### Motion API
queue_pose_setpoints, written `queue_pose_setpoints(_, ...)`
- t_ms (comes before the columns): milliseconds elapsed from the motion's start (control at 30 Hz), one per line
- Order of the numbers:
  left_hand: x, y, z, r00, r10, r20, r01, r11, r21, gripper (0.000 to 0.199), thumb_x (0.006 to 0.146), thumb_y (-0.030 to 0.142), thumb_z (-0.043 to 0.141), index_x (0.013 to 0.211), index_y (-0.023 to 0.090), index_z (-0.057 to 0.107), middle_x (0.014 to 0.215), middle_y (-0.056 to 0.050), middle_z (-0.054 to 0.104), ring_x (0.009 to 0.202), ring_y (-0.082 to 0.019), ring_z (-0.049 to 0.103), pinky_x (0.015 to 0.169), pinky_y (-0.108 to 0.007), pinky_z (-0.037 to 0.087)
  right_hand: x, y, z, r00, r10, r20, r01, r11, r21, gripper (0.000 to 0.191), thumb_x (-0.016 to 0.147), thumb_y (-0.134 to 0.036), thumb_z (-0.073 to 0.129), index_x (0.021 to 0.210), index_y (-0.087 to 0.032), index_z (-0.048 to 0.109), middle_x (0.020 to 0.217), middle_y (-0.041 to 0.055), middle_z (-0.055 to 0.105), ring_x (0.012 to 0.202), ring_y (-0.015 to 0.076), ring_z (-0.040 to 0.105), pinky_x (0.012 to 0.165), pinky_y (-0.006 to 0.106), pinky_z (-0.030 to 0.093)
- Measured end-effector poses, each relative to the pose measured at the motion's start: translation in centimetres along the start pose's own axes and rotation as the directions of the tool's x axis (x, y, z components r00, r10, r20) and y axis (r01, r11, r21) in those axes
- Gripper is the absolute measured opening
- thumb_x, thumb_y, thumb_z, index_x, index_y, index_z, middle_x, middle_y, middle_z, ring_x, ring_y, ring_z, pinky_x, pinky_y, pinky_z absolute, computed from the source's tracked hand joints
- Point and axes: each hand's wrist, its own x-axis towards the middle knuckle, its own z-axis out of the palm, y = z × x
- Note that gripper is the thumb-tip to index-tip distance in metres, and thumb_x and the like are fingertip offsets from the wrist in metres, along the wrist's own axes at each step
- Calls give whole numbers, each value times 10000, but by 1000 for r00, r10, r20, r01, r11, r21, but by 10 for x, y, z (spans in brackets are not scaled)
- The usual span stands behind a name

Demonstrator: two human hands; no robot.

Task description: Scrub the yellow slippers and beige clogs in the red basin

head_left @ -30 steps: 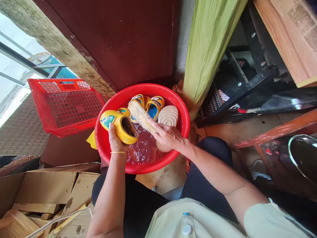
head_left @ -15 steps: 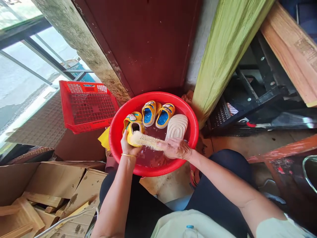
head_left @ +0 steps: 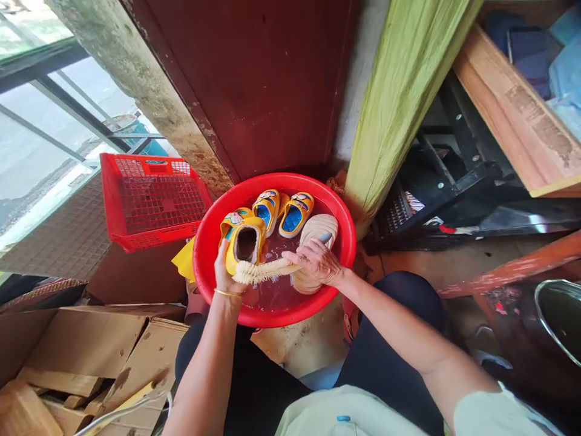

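Note:
A red basin (head_left: 276, 317) of murky water stands between my knees. My left hand (head_left: 223, 269) grips a yellow shoe (head_left: 233, 249) by its side, over the basin's left part, its dark opening turned up. My right hand (head_left: 319, 261) is closed round the handle of a pale scrubbing brush (head_left: 265, 270), whose bristle end lies across the shoe's near end. Behind the held shoe is another yellow shoe (head_left: 236, 217). Two yellow slippers with blue insoles, a left one (head_left: 264, 212) and a right one (head_left: 294, 217), rest at the back. A cream sole (head_left: 320, 227) lies partly under my right hand.
A red plastic crate (head_left: 157, 200) sits left of the basin, above cardboard boxes (head_left: 86, 339) with wood pieces. Behind stands a dark red door (head_left: 267, 91). A green curtain (head_left: 399, 91), a black metal frame (head_left: 454, 181) and a wooden drawer (head_left: 517, 109) are on the right.
The held shoe has been tipped so its opening shows more. The brush has moved down and left, from the shoe's front to its near end. The view has shifted slightly right.

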Motion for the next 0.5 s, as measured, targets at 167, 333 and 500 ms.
queue_pose_setpoints(167, 4, 10, 6, 978, 210, 7, -210, 977, -29, 464, 886, 430, 625, 1289, 203, 672, 1087, -80, 776, 1112, -277, 708, 972, -414, 589, -11, 22, -16, 968, 210, -138, -201, 977, 74, 452, 994, -161, 414, 1413, -199, 578, 1152, 139, 676, 1095, 284, 581, 1005, 463, 445)
queue_pose_setpoints(333, 5, 0, 5, 983, 174, 61, -176, 984, 28, 461, 817, 401, 663, 1222, 183, 682, 1064, -77, 762, 938, -254, 723, 844, -387, 624, -9, 24, -31, 737, 618, -274, -507, 774, 380, 544, 981, -269, 428, 1506, -129, 380, 1331, 202, 616, 1210, 297, 594, 999, 423, 503)
queue_pose_setpoints(500, 17, -14, -4, 859, 508, -62, -456, 814, 358, 536, 719, 255, 740, 1239, 267, 609, 1117, 2, 681, 958, -152, 664, 796, -215, 543, -1, 22, -34, 725, 653, -218, -493, 713, 499, 529, 958, -308, 454, 1450, -124, 396, 1322, 189, 634, 1237, 280, 592, 1027, 405, 498)
